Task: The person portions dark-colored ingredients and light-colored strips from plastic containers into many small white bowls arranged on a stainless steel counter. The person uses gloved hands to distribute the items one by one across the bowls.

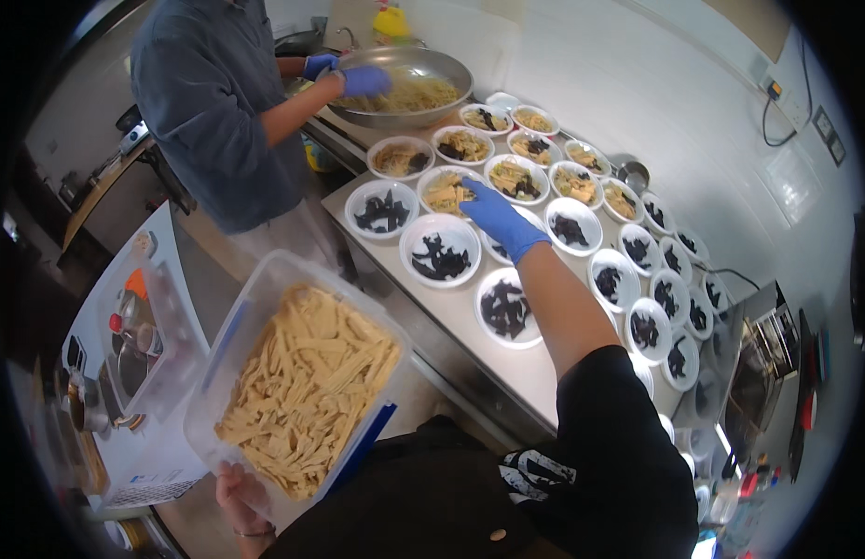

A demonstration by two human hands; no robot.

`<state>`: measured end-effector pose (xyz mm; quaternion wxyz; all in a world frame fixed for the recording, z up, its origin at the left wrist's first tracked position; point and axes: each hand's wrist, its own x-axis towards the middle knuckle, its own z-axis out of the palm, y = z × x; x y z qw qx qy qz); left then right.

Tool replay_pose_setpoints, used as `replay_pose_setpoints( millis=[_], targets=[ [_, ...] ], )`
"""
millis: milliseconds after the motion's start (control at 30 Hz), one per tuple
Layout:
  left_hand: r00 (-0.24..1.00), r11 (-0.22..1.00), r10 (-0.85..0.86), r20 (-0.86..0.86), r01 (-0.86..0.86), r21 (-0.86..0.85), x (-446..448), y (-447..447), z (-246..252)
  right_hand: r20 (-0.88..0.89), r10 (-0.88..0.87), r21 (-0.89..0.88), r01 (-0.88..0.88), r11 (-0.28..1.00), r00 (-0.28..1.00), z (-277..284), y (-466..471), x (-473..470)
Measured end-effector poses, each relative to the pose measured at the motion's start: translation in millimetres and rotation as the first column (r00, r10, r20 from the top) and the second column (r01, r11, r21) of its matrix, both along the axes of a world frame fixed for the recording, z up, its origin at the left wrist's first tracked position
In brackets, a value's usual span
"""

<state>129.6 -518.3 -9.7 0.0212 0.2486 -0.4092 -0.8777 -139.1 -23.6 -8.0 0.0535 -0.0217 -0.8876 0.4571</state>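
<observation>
My bare left hand (242, 492) grips the lower left corner of a clear plastic tub (216, 377) full of yellowish tofu-skin strips (314, 377). My right hand (495, 213), in a blue glove, reaches over the counter, its fingers at a white bowl (448, 192) that holds similar strips; whether the fingers grip a strip cannot be told. Near my right forearm stand white bowls of dark, fungus-like pieces, among them a bowl (441, 255) to its left and a bowl (506, 307) below. Farther back, several bowls (518, 178) hold strips, noodle-like food and dark pieces.
At the upper left, a person (209, 105) in blue gloves handles noodle-like food in a wide metal pan (453, 70). A white table (174, 279) on the left bears another plastic tub and a red-capped bottle (146, 339). A metal cup (634, 175) stands by the wall.
</observation>
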Motion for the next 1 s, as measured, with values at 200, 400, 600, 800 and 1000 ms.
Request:
replay_pose_setpoints(
  millis=[200, 400, 600, 800, 1000],
  targets=[
    [0.98, 0.977, 0.2, 0.0, -0.199, -0.073, 27.1, 57.3, 4.8, 0.223, -0.033, -0.361, 0.114, 0.926, 0.974, -4.4, 42.8, -85.1],
    [0.81, 0.81, 0.585, 0.035, -0.586, 0.028, 52.4, 98.0, -24.7, 0.258, 0.093, -0.505, 0.052, 0.861, 0.962, -26.7, 27.6, -129.2],
    [0.943, 0.944, 0.329, -0.043, -0.329, 0.005, 58.6, 89.8, -38.7, -0.007, 0.181, 0.744, -0.116, 0.658, 0.983, -21.8, 121.6, -139.0],
    [0.969, 0.968, 0.245, -0.039, -0.243, 0.057, 62.4, 94.0, -39.8, 0.062, -0.522, 0.741, 0.311, 0.595, 0.851, -30.7, 313.1, -132.0],
    [0.957, 0.957, 0.29, 0.018, -0.291, 0.007, 47.1, 99.3, -46.4, 0.161, -0.699, 0.863, 0.245, 0.443, 0.696, -61.9, 434.4, 2.1]
  ],
)
